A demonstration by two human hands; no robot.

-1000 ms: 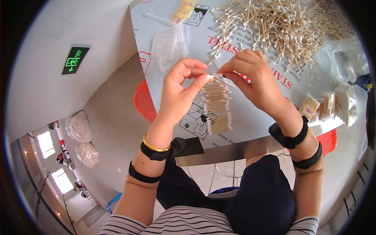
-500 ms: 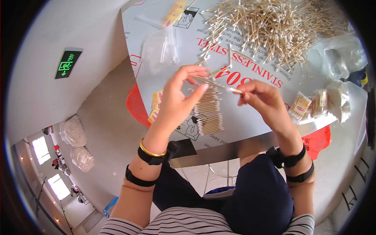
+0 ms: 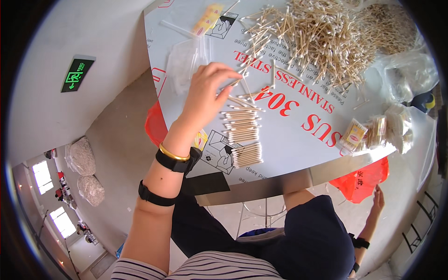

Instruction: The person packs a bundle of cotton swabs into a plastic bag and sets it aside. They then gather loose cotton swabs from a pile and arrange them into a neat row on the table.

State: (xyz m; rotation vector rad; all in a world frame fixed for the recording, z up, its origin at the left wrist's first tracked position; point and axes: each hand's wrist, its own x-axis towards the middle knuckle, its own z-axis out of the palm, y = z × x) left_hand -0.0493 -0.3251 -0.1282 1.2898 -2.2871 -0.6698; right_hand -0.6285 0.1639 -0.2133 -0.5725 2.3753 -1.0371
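My left hand (image 3: 208, 88) is over the table with thumb and forefinger closed on a cotton swab (image 3: 237, 81). Just below its fingertips, wooden cotton swabs lie side by side in a row (image 3: 241, 124), with a second neat group (image 3: 247, 155) nearer the table's front edge. A few more swabs (image 3: 252, 91) lie at angles beside the hand. My right hand (image 3: 379, 199) hangs off the table at the lower right, beside a red plastic bag (image 3: 360, 181); its fingers look stretched out and nothing shows in them.
A large heap of loose swabs (image 3: 317, 37) covers the far right of the table (image 3: 289, 140). Clear plastic bags (image 3: 184, 60) and yellow labels (image 3: 207, 19) lie at the far left. Filled swab packs (image 3: 355, 134) stand at the right edge, near crumpled clear plastic (image 3: 406, 74).
My right hand has left the swabs and dropped beyond the table's edge to the lower right. My left hand has shifted slightly left and away from me. The rowed swabs are now uncovered.
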